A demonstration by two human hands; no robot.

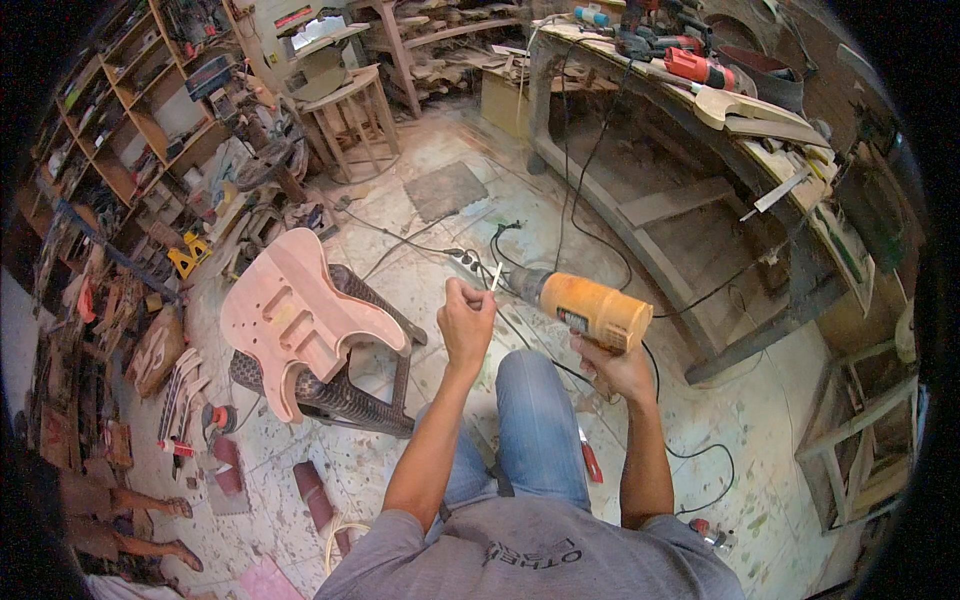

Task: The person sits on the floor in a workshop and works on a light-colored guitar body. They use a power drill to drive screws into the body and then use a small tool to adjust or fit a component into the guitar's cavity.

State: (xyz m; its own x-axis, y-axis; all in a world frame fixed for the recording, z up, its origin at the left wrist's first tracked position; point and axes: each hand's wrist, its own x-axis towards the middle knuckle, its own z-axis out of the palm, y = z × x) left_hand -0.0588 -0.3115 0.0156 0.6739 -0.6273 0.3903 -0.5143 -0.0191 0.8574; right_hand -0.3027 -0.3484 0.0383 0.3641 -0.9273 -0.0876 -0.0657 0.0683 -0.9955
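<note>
At centre, your left hand (468, 318) is closed, thumb and fingertips pinching a small, thin, pale strip (496, 278) that sticks up from the grip. Your right hand (618, 372) is wrapped around the handle of a yellow, cylindrical power tool (592, 306), whose dark nozzle (527, 284) points left toward the strip, appearing just beside it. To your left, an unfinished, pale wooden guitar body (285, 322) with routed cavities rests on a dark, textured plastic stool (345, 398). Ahead and right stands a long wooden workbench (541, 110).
</note>
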